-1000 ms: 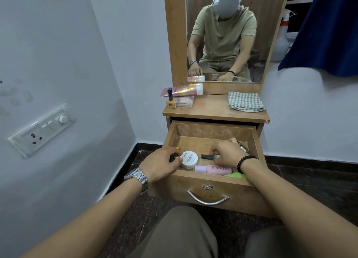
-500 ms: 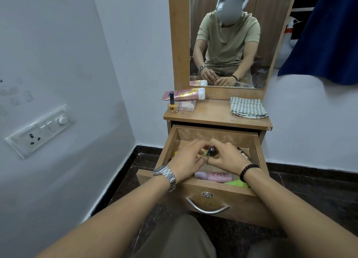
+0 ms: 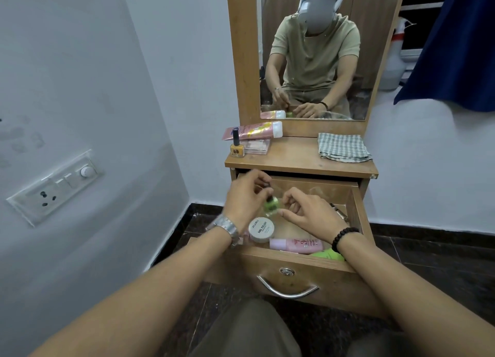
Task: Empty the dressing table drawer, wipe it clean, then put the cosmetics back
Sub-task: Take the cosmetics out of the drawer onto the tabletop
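The wooden drawer (image 3: pixel 300 272) stands pulled out under the dressing table top (image 3: pixel 297 159). My left hand (image 3: pixel 245 198) pinches the dark cap of a green nail polish bottle (image 3: pixel 271 204) and holds it above the drawer. Just right of the bottle, my right hand (image 3: pixel 308 213) hovers with loosely curled fingers and holds nothing. In the drawer lie a white round jar (image 3: pixel 261 230), a pink bottle (image 3: pixel 297 245) and a green item (image 3: pixel 328 255) at the front right. A yellow nail polish bottle (image 3: pixel 237 147), a pink tube (image 3: pixel 253 130) and a flat pink case (image 3: pixel 257 146) stand on the top.
A folded checked cloth (image 3: pixel 344 147) lies at the right of the table top. A mirror (image 3: pixel 313 48) rises behind it. The wall on the left carries a switch plate (image 3: pixel 57 186). A blue cloth (image 3: pixel 455 46) hangs at the upper right. My knees are below the drawer front.
My left hand has come off the white jar, taken the green nail polish bottle from my right hand and lifted it. My right hand has let go of it.
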